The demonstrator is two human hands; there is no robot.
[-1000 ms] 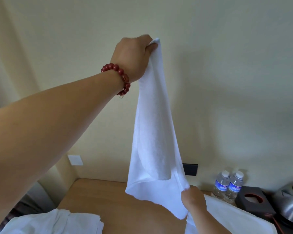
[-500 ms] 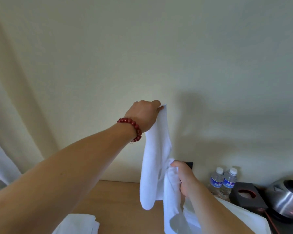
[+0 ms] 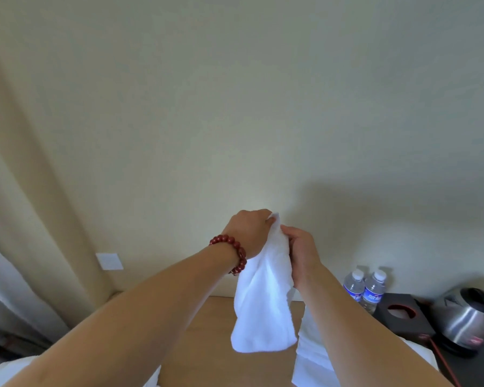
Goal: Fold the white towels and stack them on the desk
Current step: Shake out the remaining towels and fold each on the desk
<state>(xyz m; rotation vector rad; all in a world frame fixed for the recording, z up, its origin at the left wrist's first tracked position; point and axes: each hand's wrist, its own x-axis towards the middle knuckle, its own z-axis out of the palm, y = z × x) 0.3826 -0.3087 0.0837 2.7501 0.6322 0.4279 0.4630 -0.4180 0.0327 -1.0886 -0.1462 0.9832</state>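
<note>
A white towel hangs doubled over above the wooden desk. My left hand, with a red bead bracelet at the wrist, pinches its top corner. My right hand grips the towel's top edge right beside the left hand. Another white towel lies flat on the desk under my right forearm. At the bottom left, mostly hidden by my left arm, is more white cloth.
Two water bottles stand against the wall at the right. Beside them are a dark tissue box and a steel kettle on a dark surface. A curtain hangs at the left.
My left hand came down from high up. My right hand rose with the towel's lower end and met the left hand, so the towel now hangs doubled.
</note>
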